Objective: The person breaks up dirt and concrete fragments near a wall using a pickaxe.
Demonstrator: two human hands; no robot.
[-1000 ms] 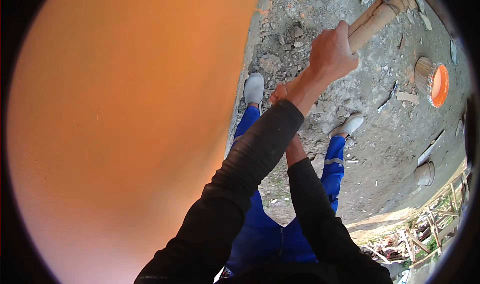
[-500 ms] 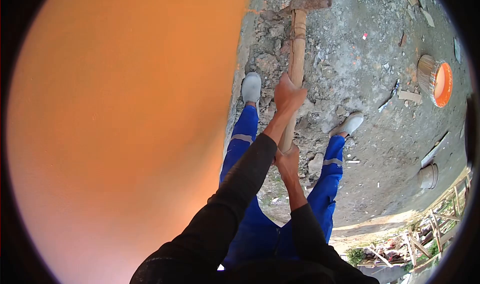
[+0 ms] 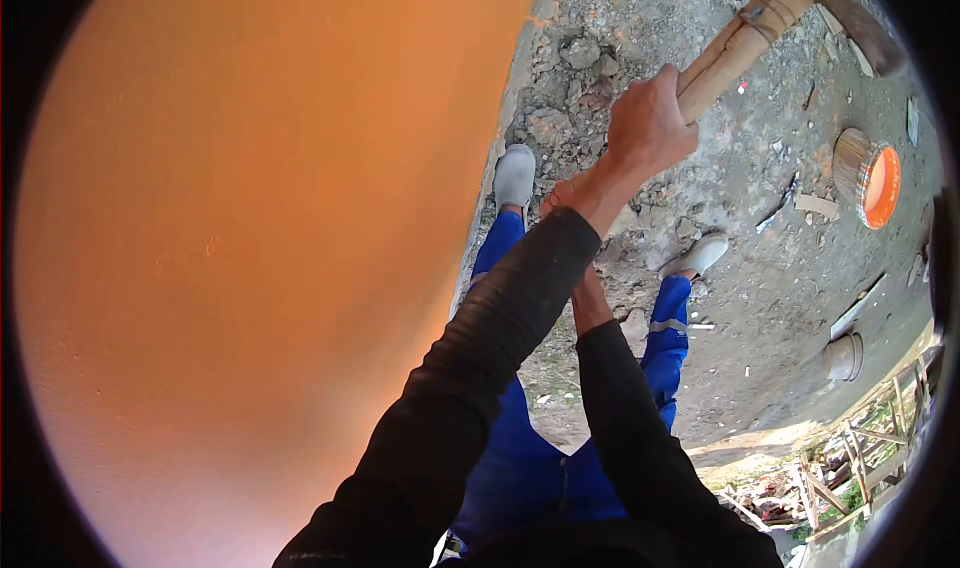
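Note:
A mattock with a wooden handle [image 3: 745, 63] and a dark, worn metal head [image 3: 858, 26] is raised toward the upper right, tilted away from the orange wall. My left hand [image 3: 652, 126] is closed around the handle at mid-length. Behind my left forearm, my right hand [image 3: 565, 196] is partly hidden; it is closed near the handle's lower end. Wire or cord binds the handle just below the head. Beneath my hands lies broken, cloddy soil [image 3: 585, 83] along the foot of the wall, between my two grey shoes [image 3: 515, 176].
The smooth orange wall [image 3: 250, 218] rises close on my left. At right stand a bucket with an orange rim [image 3: 880, 188] and a grey bucket [image 3: 844, 356]. Scraps and a flat board [image 3: 857, 306] lie on the ground; wooden poles [image 3: 855, 468] and rubble are at lower right.
The mattock head has lifted from the soil beside the wall and swung to the right, nearer the camera. My left hand rose with it; my right hand moved slightly up and left.

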